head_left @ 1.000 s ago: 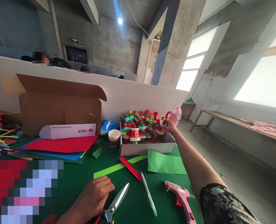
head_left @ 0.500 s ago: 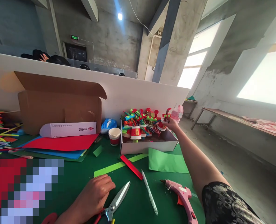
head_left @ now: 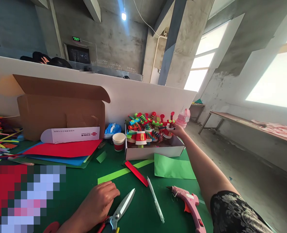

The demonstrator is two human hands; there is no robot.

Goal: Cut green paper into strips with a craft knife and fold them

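At the right end of a white cardboard box (head_left: pixel 155 152), my right hand (head_left: pixel 178 131) is closed on a red paper-cup figure (head_left: pixel 168 133). It has a small red head and a dark spring-like strip topped with a red disc. Similar paper-cup figures (head_left: pixel 141 137) with coloured coils and round eyes crowd the box. My left hand (head_left: pixel 102 200) rests on the green tabletop with its fingers curled together; no object shows in it. Scissors (head_left: pixel 120 208) with red handles lie beside it, blades apart from the fingers.
A pink glue gun (head_left: pixel 188 204), a white pen (head_left: pixel 155 200), a red strip (head_left: pixel 136 174) and a green paper sheet (head_left: pixel 174 166) lie in front. Stacked paper cups (head_left: pixel 119 142), coloured sheets (head_left: pixel 66 148) and an upright brown carton (head_left: pixel 61 110) stand left. A pink bottle (head_left: pixel 183 118) is behind my right hand.
My right hand has lowered the paper-cup figure slightly into the box's right end, and the figure now stands more upright among the others. My left hand has not moved.
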